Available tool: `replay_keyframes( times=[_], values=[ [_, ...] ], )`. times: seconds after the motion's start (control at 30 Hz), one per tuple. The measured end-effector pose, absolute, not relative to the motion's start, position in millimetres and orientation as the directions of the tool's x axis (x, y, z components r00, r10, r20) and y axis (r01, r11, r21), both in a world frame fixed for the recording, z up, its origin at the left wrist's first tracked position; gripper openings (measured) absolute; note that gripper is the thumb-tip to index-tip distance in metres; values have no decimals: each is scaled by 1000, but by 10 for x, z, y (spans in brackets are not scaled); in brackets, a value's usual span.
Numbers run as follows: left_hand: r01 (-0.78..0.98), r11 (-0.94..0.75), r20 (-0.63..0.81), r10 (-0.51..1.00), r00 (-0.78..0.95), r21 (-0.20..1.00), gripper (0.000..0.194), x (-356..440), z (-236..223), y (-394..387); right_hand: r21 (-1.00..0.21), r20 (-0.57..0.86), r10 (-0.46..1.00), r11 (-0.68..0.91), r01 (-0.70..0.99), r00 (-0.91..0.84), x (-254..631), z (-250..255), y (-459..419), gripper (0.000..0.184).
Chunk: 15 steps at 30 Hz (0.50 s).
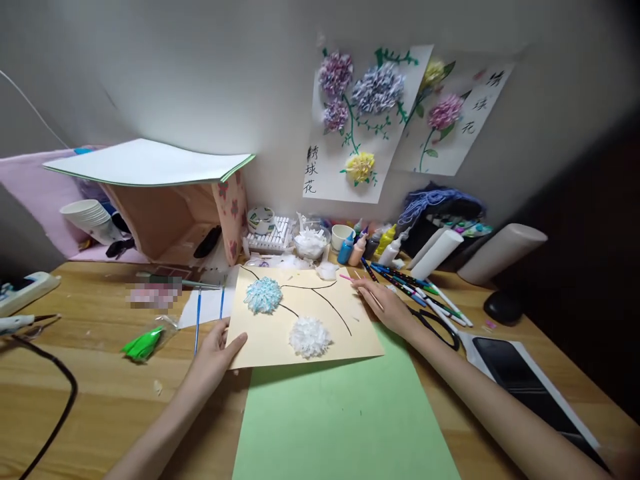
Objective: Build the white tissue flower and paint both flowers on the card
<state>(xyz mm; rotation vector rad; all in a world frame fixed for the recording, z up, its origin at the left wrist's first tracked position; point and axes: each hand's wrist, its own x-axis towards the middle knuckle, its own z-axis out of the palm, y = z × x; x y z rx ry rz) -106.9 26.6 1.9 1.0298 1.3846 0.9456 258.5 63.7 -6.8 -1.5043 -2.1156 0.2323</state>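
Observation:
A cream paper sheet (320, 313) lies on the wooden desk with black drawn stems, a blue-white tissue flower (263, 295) and a white tissue flower (310, 336) glued on it. My left hand (216, 347) grips the sheet's lower left corner, thumb on top. My right hand (387, 308) rests at the sheet's right edge, its fingers closed on a thin stick (367, 290) beside a pink-tipped one. A green paper sheet (345, 420) lies under and in front of the cream one.
Paint bottles (367, 245), a bowl of tissue bits (310, 241), markers (415, 290), scissors (440, 330), paper rolls (500, 253) and a tablet (525, 383) crowd the right. Brushes (199, 319), a green packet (143, 345) and a black cable (55, 373) lie left. Flower pictures (360, 120) hang on the wall.

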Motion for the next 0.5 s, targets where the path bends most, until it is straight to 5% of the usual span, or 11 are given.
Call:
replay_keyframes(
  times=[0.23, 0.5],
  values=[
    [57, 368, -371, 925, 82, 928, 45, -994, 7, 222, -212, 272, 823, 556, 804, -498, 2654, 44, 826, 19],
    [171, 310, -340, 921, 189, 935, 63, -1094, -93, 195, -113, 292, 873, 438, 892, -391, 2785, 75, 863, 8]
  ],
)
